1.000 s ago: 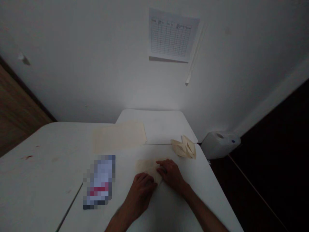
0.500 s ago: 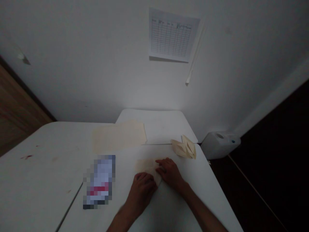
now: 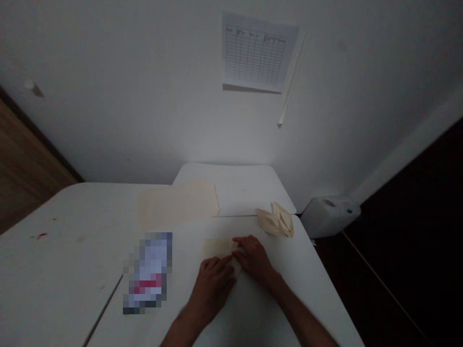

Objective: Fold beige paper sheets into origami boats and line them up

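- While both forearms reach in from the near edge, the left hand [image 3: 215, 284] bends over the lower side of a small pale paper piece [image 3: 217, 246], its fingers curled down.
- Just beside it, the right hand [image 3: 255, 258] covers the paper's right end, fingertips set on it; whether either hand pinches the paper or merely presses it, I cannot tell, as the knuckles hide the contact.
- The paper lies on the white table [image 3: 307, 294], between and just beyond the hands. It looks thin, so uneven pressure from the two hands could skew it or leave a crooked crease; a fingertip dragging sideways could wrinkle or tear it.
- Against the frame from a second ago, a left finger now stretches up towards the right thumb, where the left fingers were tucked lower; the right hand sits almost where it was.
- Left of the hands, a pixelated item [image 3: 150, 270] rests in the same place.
- Farther right, the folded paper pieces [image 3: 277, 221] stand near the table's edge, unmoved; a careless swing of the right arm could knock them off.
- Beyond, larger pale sheets [image 3: 177, 207] lie flat, also unchanged.
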Tool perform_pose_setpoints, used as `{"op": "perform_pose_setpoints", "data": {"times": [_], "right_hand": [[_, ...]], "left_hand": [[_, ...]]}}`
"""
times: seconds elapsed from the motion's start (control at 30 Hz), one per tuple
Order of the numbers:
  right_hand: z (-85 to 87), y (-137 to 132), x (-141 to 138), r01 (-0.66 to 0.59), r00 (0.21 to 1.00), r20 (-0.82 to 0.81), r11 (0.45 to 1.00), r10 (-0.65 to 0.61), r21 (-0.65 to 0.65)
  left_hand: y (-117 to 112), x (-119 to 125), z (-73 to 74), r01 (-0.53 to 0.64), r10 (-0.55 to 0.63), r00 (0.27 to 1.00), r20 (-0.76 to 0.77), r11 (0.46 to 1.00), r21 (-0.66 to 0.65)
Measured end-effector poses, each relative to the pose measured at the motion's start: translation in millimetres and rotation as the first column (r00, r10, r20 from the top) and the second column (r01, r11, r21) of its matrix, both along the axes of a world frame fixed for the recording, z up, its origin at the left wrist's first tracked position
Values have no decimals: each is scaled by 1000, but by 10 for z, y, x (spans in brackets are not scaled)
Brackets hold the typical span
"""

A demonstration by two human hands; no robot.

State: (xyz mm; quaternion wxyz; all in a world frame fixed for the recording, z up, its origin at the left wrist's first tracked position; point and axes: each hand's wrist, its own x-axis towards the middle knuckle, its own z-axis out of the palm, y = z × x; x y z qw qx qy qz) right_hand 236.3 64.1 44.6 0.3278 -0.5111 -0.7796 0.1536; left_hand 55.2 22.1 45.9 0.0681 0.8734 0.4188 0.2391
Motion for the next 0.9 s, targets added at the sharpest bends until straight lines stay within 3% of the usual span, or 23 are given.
{"op": "perform_pose_setpoints", "data": {"times": [0.3,0.9], "right_hand": [[14,3,-30,32,999,-2,999,-32,-20],[43,48,120,-10,1000,-13,1000,10,5]], "left_hand": [[-22,19,96,7,-10,994,-112,1000,-29],[-24,-11,-3,31,-21,989,-150,997,64]]}}
